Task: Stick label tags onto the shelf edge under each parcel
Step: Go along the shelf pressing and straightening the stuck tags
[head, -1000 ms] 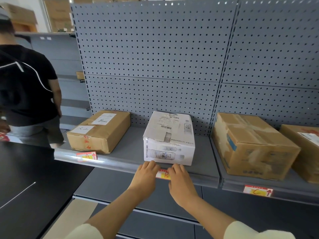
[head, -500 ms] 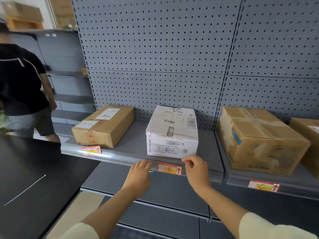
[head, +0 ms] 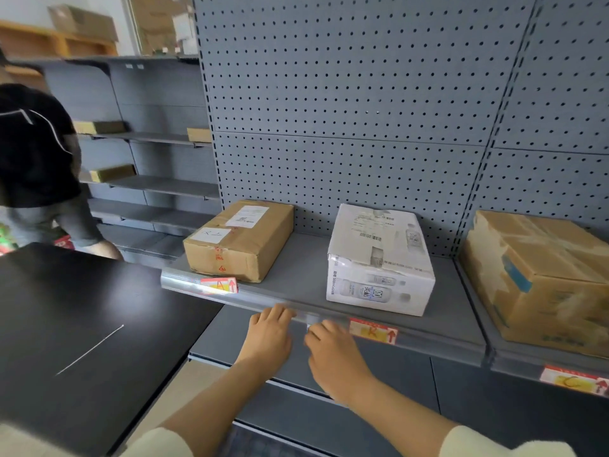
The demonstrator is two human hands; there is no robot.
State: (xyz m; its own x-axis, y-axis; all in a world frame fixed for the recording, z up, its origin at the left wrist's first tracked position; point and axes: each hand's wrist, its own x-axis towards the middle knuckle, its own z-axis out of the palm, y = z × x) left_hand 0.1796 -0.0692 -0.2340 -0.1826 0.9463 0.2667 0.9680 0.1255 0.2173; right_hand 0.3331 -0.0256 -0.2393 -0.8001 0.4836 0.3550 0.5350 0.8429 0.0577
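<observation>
Tags are fixed on the shelf edge (head: 263, 303) below three parcels: one (head: 219, 285) under the brown box (head: 239, 239), one (head: 373, 330) under the white box (head: 379, 262), one (head: 575, 384) under the large box (head: 540, 278) on the right-hand bay. The step in hand appears to be checking or finishing the middle tag.

Left hand (head: 268, 334): loosely open, fingertips on the edge strip, gripping nothing. Right hand (head: 333, 354): fingers curled just left of the middle tag; blur hides whether it pinches anything, so its state cannot be told.

Next move, as judged: take a fresh tag and carry on to any parcel without one; none shows in view.

Surface: grey metal shelf with a glossy edge strip, pegboard (head: 346, 110) behind. A black table (head: 82, 324) stands to the left. Another person (head: 36, 159) stands by further grey shelving.
</observation>
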